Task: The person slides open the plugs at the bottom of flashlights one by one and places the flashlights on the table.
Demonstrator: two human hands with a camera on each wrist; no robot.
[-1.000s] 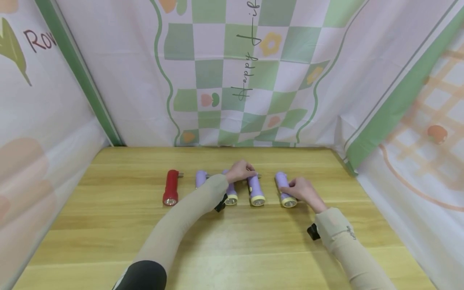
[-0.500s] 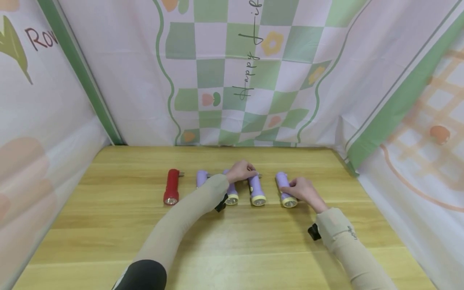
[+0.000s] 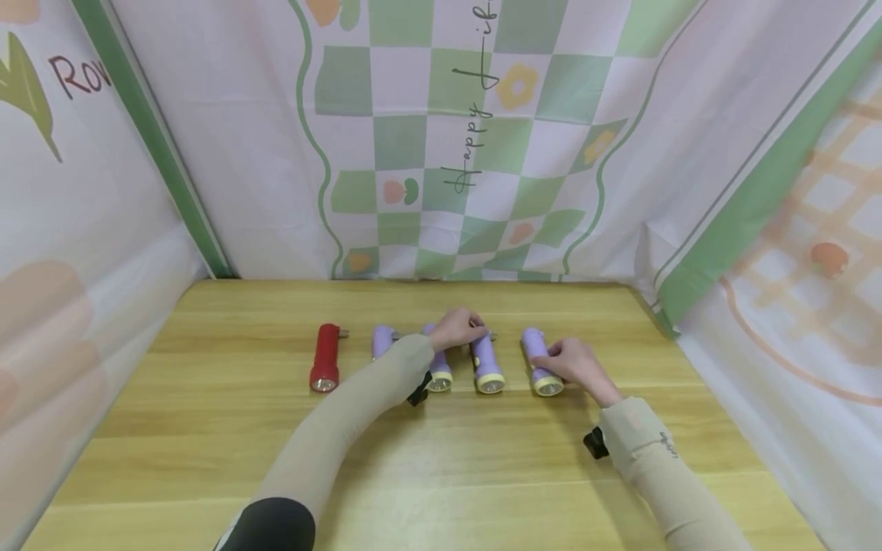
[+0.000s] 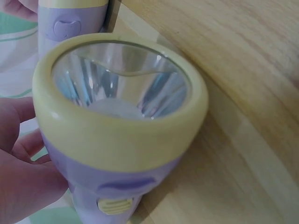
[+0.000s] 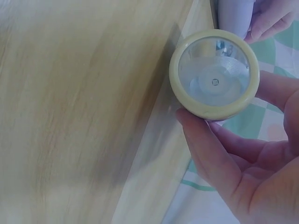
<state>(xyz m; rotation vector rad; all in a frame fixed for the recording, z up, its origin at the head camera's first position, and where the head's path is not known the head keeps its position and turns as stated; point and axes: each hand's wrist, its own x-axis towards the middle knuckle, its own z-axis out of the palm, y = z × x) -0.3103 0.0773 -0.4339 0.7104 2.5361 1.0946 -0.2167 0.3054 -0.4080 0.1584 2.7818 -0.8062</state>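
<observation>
Several flashlights lie in a row on the wooden table, lens ends toward me. My left hand (image 3: 456, 327) pinches the tail end of a purple flashlight (image 3: 486, 361) with a cream lens ring. In the left wrist view, a purple flashlight (image 4: 117, 149) fills the foreground, with fingers (image 4: 23, 144) behind it. My right hand (image 3: 577, 361) pinches the body of the rightmost purple flashlight (image 3: 534, 346); the right wrist view shows its round lens between thumb and fingers. Two more purple flashlights, one (image 3: 382, 337) and another (image 3: 439, 379), are partly hidden by my left arm.
A red flashlight (image 3: 325, 356) lies at the row's left end. Small metal prongs (image 3: 343, 334) stick out at its tail. The wooden table (image 3: 482, 467) reaches back to a printed cloth (image 3: 455, 138), with more cloth hanging at both sides.
Both hands stay on the same purple flashlights. Only a slight shift of the head view shows.
</observation>
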